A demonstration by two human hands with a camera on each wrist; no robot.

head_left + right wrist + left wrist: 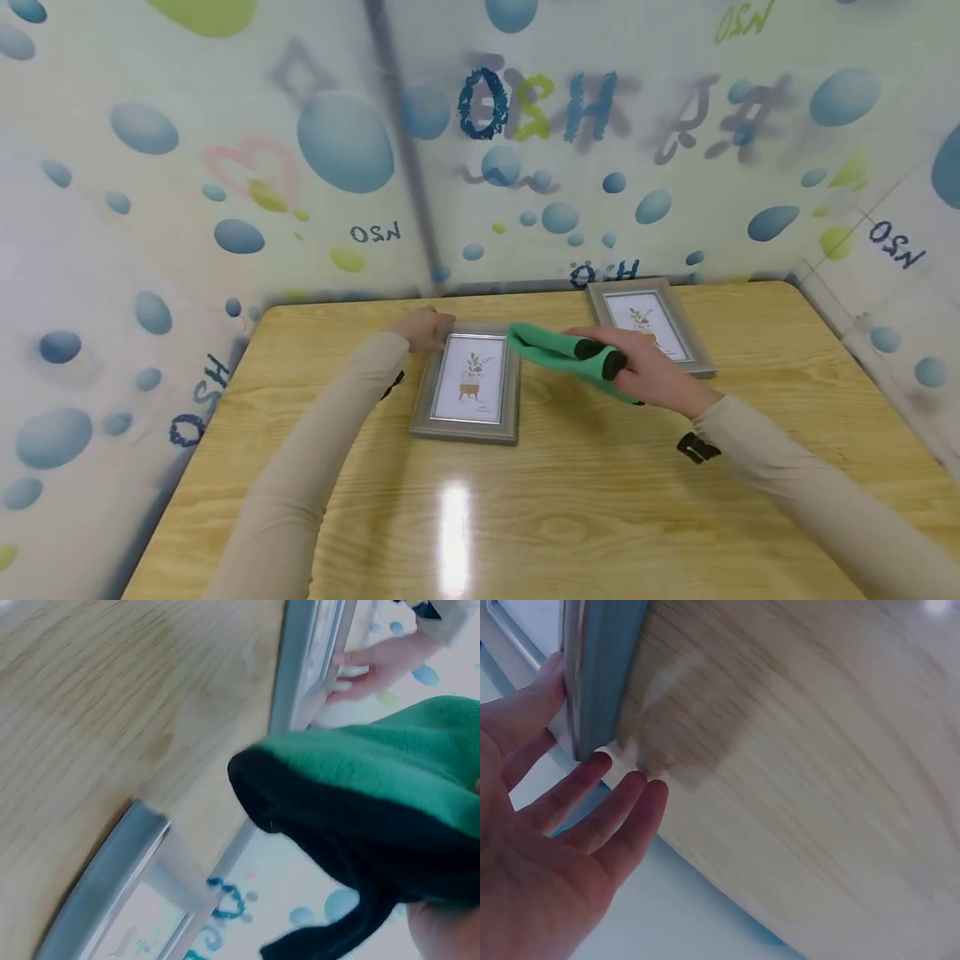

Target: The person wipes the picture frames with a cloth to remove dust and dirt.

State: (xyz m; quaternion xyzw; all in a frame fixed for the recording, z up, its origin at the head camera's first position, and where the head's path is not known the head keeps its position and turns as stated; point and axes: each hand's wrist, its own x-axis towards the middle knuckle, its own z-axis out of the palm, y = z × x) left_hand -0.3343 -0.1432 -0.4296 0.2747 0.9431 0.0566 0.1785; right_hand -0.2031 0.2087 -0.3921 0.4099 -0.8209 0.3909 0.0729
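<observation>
My left hand (426,328) grips the upper left corner of a grey picture frame (469,385) with a potted-plant print. In the left wrist view its thumb lies on the front of the frame, one finger reaches behind the edge, and the others extend beside it. A green cloth with black edging (557,348), folded over, is held by my right hand (647,367) at the frame's upper right. The right wrist view shows the cloth (390,769) close up, covering most of that hand. Whether it touches the frame I cannot tell.
A second grey picture frame (693,348) with a similar print lies at the back right of the wooden table (585,508), behind my right hand. A wall covering with blue and green drops (345,142) stands along the table's back edge.
</observation>
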